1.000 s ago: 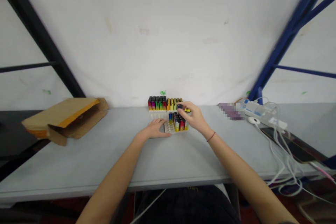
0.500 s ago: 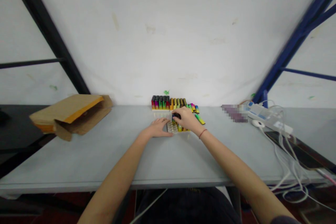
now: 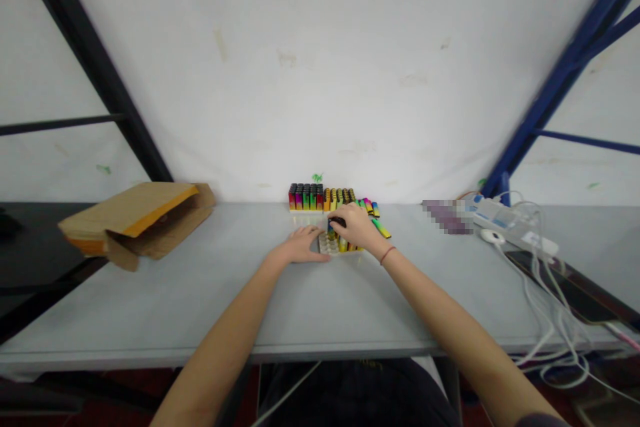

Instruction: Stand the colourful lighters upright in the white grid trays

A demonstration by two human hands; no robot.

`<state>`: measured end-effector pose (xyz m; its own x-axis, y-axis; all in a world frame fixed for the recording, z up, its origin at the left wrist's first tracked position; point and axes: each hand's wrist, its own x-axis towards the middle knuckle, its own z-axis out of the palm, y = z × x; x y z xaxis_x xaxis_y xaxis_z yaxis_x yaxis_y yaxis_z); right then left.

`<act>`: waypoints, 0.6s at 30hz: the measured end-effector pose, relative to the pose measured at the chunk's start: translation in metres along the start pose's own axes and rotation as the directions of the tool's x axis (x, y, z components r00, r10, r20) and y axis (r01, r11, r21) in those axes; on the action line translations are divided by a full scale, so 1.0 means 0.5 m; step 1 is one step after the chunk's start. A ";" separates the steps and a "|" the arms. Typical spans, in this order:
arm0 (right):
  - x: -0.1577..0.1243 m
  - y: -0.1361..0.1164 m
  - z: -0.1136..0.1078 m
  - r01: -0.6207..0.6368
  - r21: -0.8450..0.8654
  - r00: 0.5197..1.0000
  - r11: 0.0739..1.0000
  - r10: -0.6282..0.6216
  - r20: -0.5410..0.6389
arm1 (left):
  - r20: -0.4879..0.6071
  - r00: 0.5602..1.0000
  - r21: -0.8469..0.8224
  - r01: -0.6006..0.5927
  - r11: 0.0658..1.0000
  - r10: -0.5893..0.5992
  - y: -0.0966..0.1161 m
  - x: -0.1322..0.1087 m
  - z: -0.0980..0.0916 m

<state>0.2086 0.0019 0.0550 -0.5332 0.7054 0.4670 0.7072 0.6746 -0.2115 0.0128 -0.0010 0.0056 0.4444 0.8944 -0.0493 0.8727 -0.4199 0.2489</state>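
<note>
A pale tray (image 3: 329, 247) with rows of round sockets lies on the table in front of me. Bare sockets show at its left end, and several yellow lighters (image 3: 343, 245) stand upright toward its right. My left hand (image 3: 301, 245) spans the tray's left end, thumb at the near corner and fingers at the far one. Over the sockets, my right hand (image 3: 353, 225) pinches a dark blue and yellow lighter (image 3: 331, 227), held upright; its lower end is hard to make out. Part of the tray's right side is hidden under this hand.
Against the wall stand two filled blocks of lighters, one black-topped (image 3: 306, 197) and one yellow (image 3: 339, 197). Loose lighters (image 3: 381, 227) lie to their right. An open cardboard box (image 3: 145, 217) is at left; a power strip (image 3: 515, 223), white cables (image 3: 537, 273) and a phone (image 3: 565, 287) lie at right.
</note>
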 end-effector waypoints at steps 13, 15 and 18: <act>-0.004 -0.007 -0.001 0.027 -0.019 1.000 0.999 -0.027 -0.013 | 0.004 1.000 0.007 -0.001 1.000 0.001 0.000 0.000 0.000; -0.002 0.000 -0.009 0.029 0.006 0.997 1.000 -0.029 -0.065 | 0.004 1.000 0.013 0.001 1.000 -0.001 -0.001 0.000 0.001; -0.006 0.039 -0.032 -0.054 0.091 0.976 0.994 0.072 -0.205 | 0.008 1.000 0.006 0.000 1.000 0.000 -0.002 -0.001 0.001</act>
<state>0.2314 0.0095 0.0632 -0.3741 0.6924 0.6169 0.6896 0.6525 -0.3142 0.0119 -0.0010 0.0047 0.4462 0.8931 -0.0569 0.8737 -0.4211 0.2435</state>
